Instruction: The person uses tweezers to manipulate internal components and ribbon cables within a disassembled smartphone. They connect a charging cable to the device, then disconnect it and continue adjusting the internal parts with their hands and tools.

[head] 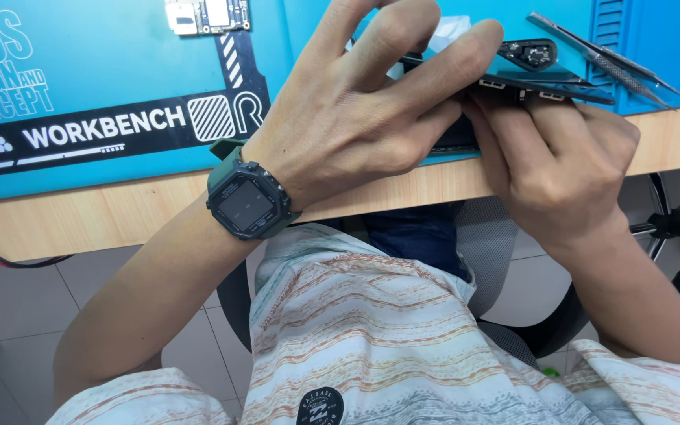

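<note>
The head camera looked down over the edge of a wooden desk (80, 216) covered by a blue work mat (120, 63). The left hand (356, 110), with a dark square wristwatch (247, 203) on its wrist, lay over a thin dark device (545, 85) at the near edge of the mat, its fingers spread and bent, the fingertips pressing on the device's upper side. The right hand (564, 161) gripped the same device from below and from the near side, fingers curled up against its underside. The device was held tilted, its edge with small metal parts facing the camera, just above the mat's edge. A pair of metal tweezers (600, 55) lay on the mat just beyond the right hand. A small circuit board (206, 14) sat well apart at the far side of the mat. A striped shirt (403, 346) filled the lower view, with an office chair (505, 260) beneath.
</note>
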